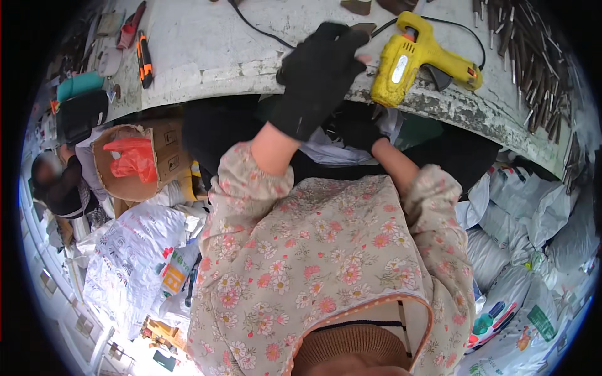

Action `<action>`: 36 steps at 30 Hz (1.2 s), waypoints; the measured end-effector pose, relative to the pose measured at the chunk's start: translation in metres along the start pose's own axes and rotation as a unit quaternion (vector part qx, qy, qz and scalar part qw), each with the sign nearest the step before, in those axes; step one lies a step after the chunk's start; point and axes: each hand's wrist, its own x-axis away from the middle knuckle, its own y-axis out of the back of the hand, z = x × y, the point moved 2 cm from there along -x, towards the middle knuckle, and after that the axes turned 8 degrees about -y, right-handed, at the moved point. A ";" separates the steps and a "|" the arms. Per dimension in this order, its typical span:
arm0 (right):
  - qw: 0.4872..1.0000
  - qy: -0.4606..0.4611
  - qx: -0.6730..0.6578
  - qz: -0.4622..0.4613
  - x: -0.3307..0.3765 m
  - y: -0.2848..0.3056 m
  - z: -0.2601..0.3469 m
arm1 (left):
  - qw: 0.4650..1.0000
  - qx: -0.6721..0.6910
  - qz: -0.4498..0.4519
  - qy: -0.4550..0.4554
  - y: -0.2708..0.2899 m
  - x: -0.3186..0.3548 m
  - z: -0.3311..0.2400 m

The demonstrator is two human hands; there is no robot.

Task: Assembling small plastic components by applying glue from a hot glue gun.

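Observation:
My left hand (323, 78), in a black glove with a bare fingertip showing, is over the table's near edge. Its fingers are bent and smeared by motion, close beside a small brown piece (364, 29); whether they grip it is unclear. Lower down, below the table edge, my right hand (359, 130) is also black-gloved and sits over my lap, above a whitish plastic bag (335, 154). Shadow hides its fingers and anything in them. A yellow glue gun (396, 66) lies on the table just right of my left hand, its nozzle toward me.
Dark sticks with pale ends (533, 69) are heaped on the table's right side. An orange-black utility knife (145, 59) lies at the left. A cardboard box (169, 153) holds a red bag. White sacks (138, 250) flank me. Another person (56, 185) is at far left.

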 end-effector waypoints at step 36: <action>0.881 -0.175 -0.035 -0.439 0.115 0.338 -0.055 | 0.725 0.558 -0.010 0.403 -0.012 0.106 -0.052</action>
